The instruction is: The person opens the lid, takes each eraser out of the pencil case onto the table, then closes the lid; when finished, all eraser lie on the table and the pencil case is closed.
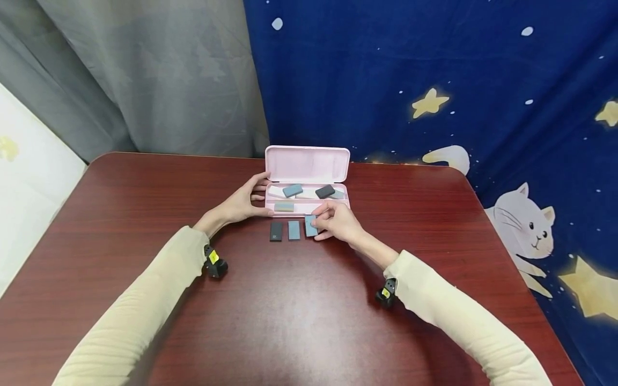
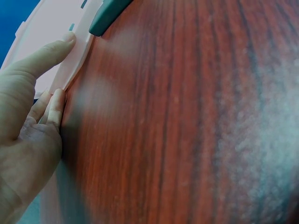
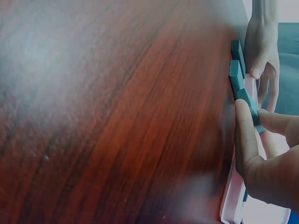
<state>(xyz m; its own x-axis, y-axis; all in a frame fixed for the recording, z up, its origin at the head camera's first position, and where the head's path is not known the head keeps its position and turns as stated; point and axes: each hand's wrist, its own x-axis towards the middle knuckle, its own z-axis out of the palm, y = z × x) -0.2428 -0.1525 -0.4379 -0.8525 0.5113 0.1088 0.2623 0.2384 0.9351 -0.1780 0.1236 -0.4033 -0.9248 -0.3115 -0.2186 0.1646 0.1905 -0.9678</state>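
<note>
A pink pencil case point(image 1: 307, 209) lies with its lid point(image 1: 307, 163) raised. My left hand point(image 1: 240, 203) grips its left end; in the left wrist view, the thumb point(image 2: 56, 52) lies over the rim and the fingertips touch the side. Just in front of the case, my right hand point(image 1: 339, 222) pinches a blue eraser point(image 1: 310, 226) between thumb and fingers. To its left lie another blue eraser point(image 1: 294, 230) and a black eraser point(image 1: 276, 231). Inside the case are a blue eraser point(image 1: 292, 190), a black eraser point(image 1: 325, 191), a two-tone eraser point(image 1: 284, 207) and some pale blocks.
All this stands near the back edge of a reddish-brown wooden table point(image 1: 270, 321). Behind the table hang a grey curtain point(image 1: 183, 75) and a blue curtain point(image 1: 347, 75) with stars and a cat. Each wrist carries a small black camera point(image 1: 215, 264).
</note>
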